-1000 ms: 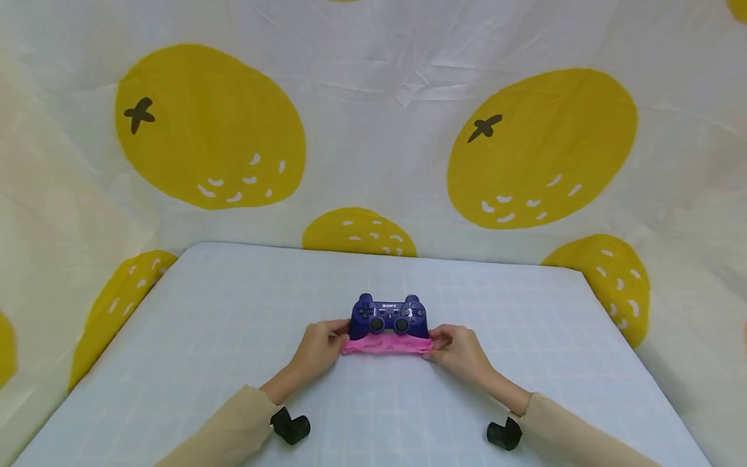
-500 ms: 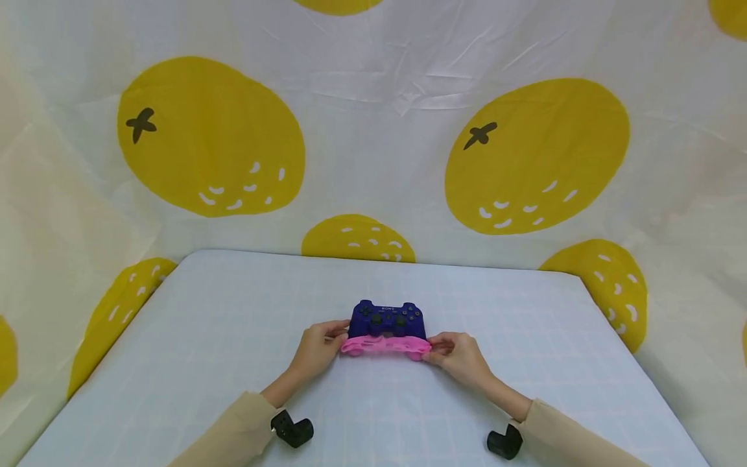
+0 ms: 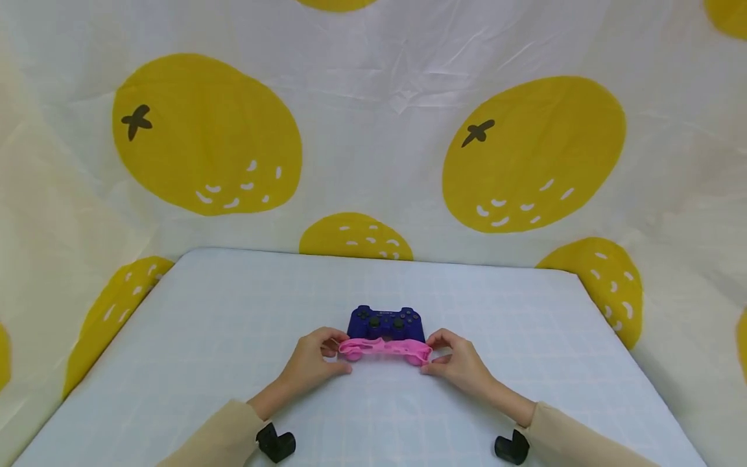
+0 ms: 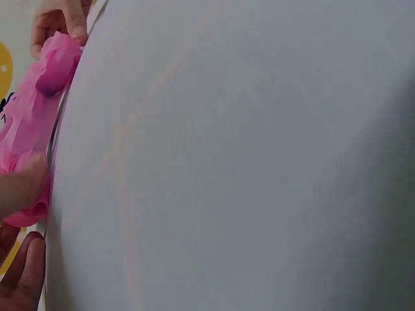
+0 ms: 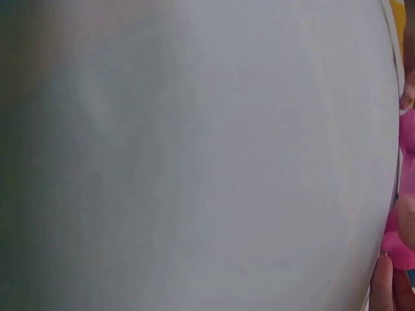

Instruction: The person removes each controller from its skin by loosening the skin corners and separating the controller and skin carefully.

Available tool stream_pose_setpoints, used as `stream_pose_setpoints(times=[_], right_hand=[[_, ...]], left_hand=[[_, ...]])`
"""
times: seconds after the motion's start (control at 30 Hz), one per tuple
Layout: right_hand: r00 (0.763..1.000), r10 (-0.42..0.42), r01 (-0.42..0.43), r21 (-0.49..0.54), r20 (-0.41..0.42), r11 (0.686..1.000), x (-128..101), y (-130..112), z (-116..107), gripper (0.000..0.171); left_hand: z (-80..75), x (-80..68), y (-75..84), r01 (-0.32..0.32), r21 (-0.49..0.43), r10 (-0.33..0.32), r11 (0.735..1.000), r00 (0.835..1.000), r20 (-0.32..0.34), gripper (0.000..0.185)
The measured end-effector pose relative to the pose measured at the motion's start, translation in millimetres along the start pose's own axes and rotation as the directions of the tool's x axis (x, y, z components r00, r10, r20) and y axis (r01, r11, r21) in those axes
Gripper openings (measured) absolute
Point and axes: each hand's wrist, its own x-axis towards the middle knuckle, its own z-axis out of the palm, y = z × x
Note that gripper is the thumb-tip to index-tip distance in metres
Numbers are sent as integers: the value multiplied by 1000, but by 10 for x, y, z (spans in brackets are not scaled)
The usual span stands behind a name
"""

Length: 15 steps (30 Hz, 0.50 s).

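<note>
- Backdrop is a creased white cloth (image 3: 385, 84) printed with big yellow fruit shapes; it hangs behind and wraps both sides of the table (image 3: 204, 324).
- Table has a pale blue matte cover with a faint grid of lighter lines and rounded far corners.
- We see a dark blue game controller (image 3: 384, 322) lying near the table's middle, sticks and buttons up: hard glossy plastic with two rounded grips.
- Pink sleeve (image 3: 385, 349) sits right at the controller's near edge. It looks like soft, floppy silicone, moulded to the controller outline with lobed ends. We can't tell whether it overlaps the controller or only touches it.
- Left hand (image 3: 313, 363) pinches the sleeve's left end, fingers curled, thumb on top.
- Right hand (image 3: 458, 362) pinches the right end the same way; the sleeve is stretched between the two hands.
- Both forearms are in beige sleeves, with a black wrist mount under each.
- Left wrist view: mostly blurred pale table surface. At the left edge the pink sleeve (image 4: 29, 123) shows crumpled and translucent, with fingertips (image 4: 65, 16) on its far end.
- Right wrist view: almost all blur, with a sliver of pink sleeve (image 5: 405, 194) at the right edge. No controller in either wrist view.
</note>
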Motion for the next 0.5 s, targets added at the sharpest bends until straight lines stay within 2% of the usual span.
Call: stream_pose_setpoints(times=[0.13, 0.23, 0.4, 0.5], right_hand=[[999, -35, 35, -19, -9, 999, 52, 31, 4, 41], [997, -73, 73, -65, -4, 995, 80, 50, 17, 36], [990, -139, 139, -132, 11, 981, 94, 37, 34, 31], [983, -183, 183, -172, 12, 968, 98, 25, 38, 31]], left_hand=[[26, 49, -21, -48, 17, 48, 999, 999, 10, 34], [35, 68, -22, -91, 65, 90, 994, 996, 17, 30], [41, 79, 3, -207, 171, 203, 963, 978, 41, 29], [40, 79, 22, -232, 204, 229, 951, 973, 39, 29]])
